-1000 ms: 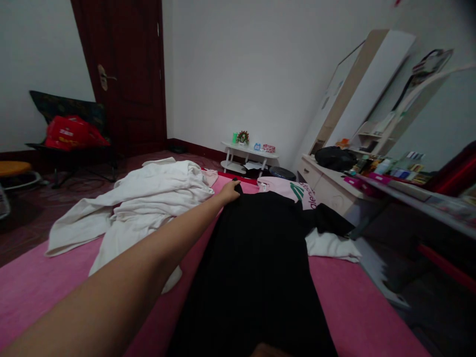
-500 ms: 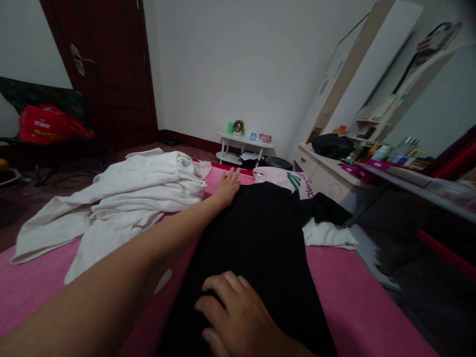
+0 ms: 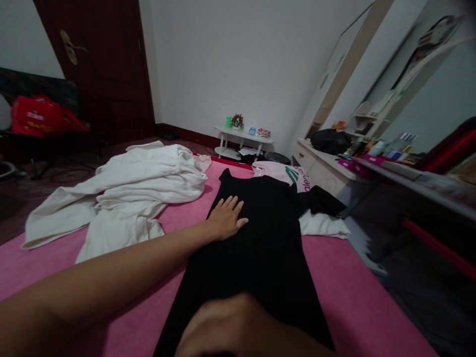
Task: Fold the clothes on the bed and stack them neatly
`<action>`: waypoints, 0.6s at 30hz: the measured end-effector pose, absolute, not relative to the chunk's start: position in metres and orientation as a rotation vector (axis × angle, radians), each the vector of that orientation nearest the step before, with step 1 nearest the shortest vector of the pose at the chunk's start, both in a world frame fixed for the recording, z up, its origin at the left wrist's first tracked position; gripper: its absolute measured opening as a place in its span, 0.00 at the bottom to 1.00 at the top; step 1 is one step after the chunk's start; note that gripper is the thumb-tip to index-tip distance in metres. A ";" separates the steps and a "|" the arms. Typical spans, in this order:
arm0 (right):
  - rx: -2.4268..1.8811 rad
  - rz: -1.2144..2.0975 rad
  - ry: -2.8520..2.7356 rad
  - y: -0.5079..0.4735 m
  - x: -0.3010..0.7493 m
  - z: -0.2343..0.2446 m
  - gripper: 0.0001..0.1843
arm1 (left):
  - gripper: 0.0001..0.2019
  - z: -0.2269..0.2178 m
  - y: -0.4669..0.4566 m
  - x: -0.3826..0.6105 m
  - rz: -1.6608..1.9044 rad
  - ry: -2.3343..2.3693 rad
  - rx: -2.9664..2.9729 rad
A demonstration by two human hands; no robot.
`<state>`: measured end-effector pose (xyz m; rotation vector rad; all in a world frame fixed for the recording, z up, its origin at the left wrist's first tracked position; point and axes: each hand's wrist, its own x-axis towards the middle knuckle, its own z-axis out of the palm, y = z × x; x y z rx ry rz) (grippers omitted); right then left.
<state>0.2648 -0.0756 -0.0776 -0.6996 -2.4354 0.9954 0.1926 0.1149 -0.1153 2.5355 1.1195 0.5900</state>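
A long black garment (image 3: 260,248) lies spread flat over the pink bed cover (image 3: 349,277). On its upper left part rests my left hand (image 3: 225,218), palm down with the fingers spread. Close to me, over the lower part of the same cloth, is my right hand (image 3: 226,322). Its back faces up and its fingers are bent under, so whether they grip any fabric is hidden. A pink T-shirt (image 3: 277,169) with green and purple print lies beyond the black cloth's top end. White cloth (image 3: 323,225) shows beside its right side.
Rumpled white clothing (image 3: 148,173) lies to the left on the bed. A small white table (image 3: 243,134) stands by the far wall. On the right are a dresser (image 3: 320,166) and a cluttered tabletop (image 3: 420,178). A red bag (image 3: 40,116) sits at far left.
My left hand has moved back towards me from the garment's upper left edge onto its cloth. My right hand has come closer, and its fingers have gone out of sight.
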 end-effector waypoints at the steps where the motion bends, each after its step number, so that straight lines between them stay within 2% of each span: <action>1: -0.835 0.948 -2.308 -0.068 0.278 -0.065 0.13 | 0.30 -0.116 0.112 0.192 0.599 1.131 2.551; 5: -1.447 0.393 -1.648 -0.017 0.362 -0.032 0.12 | 0.29 -0.120 0.108 0.194 0.679 1.157 2.568; 9: -1.903 -0.235 -1.296 0.021 0.465 -0.027 0.23 | 0.29 -0.116 0.105 0.195 0.662 1.179 2.612; 11: -2.074 -0.292 -1.172 0.022 0.501 -0.025 0.25 | 0.29 -0.114 0.103 0.195 0.654 1.186 2.619; 15: -2.234 -0.037 -1.086 0.009 0.530 -0.007 0.11 | 0.28 -0.115 0.103 0.194 0.746 1.155 2.558; 18: -2.161 0.100 -1.005 0.016 0.521 0.026 0.12 | 0.26 -0.114 0.103 0.193 0.818 1.128 2.530</action>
